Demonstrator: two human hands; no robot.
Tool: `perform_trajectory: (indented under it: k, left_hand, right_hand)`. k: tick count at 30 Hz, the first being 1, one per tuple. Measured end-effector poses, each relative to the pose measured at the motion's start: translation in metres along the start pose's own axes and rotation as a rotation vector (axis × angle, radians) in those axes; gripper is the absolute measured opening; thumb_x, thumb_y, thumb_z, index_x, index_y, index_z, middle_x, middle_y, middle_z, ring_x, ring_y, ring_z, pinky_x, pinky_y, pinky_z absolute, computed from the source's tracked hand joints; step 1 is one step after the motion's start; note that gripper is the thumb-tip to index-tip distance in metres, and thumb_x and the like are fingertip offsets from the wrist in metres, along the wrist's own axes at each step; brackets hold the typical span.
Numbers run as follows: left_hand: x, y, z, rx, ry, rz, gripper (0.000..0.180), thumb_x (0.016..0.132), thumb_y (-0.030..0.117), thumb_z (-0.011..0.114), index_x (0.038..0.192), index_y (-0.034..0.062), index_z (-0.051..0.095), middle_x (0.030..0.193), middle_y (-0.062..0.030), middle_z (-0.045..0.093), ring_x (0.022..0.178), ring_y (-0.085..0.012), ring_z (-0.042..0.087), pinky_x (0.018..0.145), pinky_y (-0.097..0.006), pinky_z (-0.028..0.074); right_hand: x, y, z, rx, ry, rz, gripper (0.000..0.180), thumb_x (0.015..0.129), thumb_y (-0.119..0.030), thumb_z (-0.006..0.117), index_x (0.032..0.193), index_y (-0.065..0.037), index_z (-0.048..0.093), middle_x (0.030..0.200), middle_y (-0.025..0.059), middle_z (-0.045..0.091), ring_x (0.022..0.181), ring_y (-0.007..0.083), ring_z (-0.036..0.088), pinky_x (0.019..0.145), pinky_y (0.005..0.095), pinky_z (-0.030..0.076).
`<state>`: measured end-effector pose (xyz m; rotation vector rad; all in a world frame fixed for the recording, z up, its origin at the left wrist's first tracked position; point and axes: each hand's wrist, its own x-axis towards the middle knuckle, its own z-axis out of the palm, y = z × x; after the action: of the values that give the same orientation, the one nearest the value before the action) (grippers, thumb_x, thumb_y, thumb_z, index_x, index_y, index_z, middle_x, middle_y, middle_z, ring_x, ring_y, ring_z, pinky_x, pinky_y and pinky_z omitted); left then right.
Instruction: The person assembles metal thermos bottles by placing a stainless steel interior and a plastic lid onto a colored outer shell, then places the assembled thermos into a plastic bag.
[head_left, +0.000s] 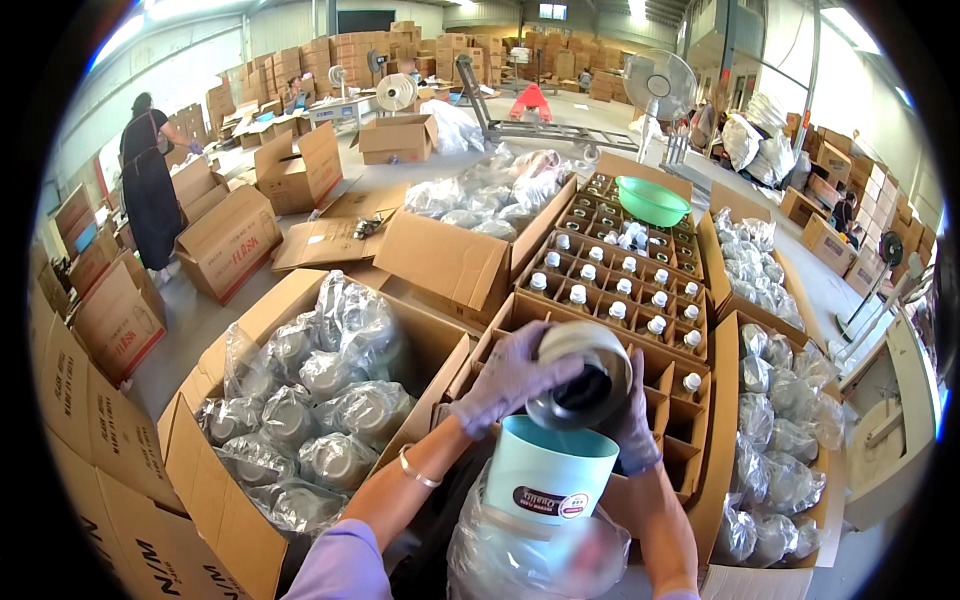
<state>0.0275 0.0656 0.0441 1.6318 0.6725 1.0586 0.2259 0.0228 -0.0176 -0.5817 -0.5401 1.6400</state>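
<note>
Left hand [512,376] and right hand [632,425] clamp a grey collar [607,388], apparently for fitting, needing alignment with the six-o'clock blue cylinder [555,470].

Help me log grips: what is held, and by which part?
A grey ring, held by its outer sides: left hand on its left, right hand on its right.

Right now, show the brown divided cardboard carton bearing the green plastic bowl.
The farthest divided carton, beneath the green plastic bowl; nearer divided cartons carry none.
</note>
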Motion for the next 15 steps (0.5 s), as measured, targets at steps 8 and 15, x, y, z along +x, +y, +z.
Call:
perform_trajectory:
  k: [8,15]
  left_hand:
    - [0.037,-0.070,-0.001,0.169,0.099,-0.135,0.058,0.085,0.053,0.069,0.098,-0.0029,0.068,0.087,-0.0169,0.070,0.083,-0.0218,0.067,0.073,-0.035,0.053]
    - [0.027,-0.085,0.022,-0.028,0.191,-0.283,0.049,0.085,0.041,0.075,0.103,-0.0041,0.066,0.091,-0.0137,0.070,0.085,-0.0168,0.066,0.076,-0.030,0.053]
  right_hand:
    - [0.028,-0.024,-0.005,-2.321,-0.660,-1.066,0.040,0.086,-0.019,0.059,0.120,-0.039,0.058,0.134,0.0124,0.045,0.127,0.0365,0.045,0.105,0.0549,0.044]
    - [0.031,0.011,-0.025,-2.236,-0.001,-0.587,0.080,0.078,-0.046,0.072,0.134,0.001,0.041,0.110,0.0279,0.055,0.090,0.0430,0.066,0.069,0.0453,0.058]
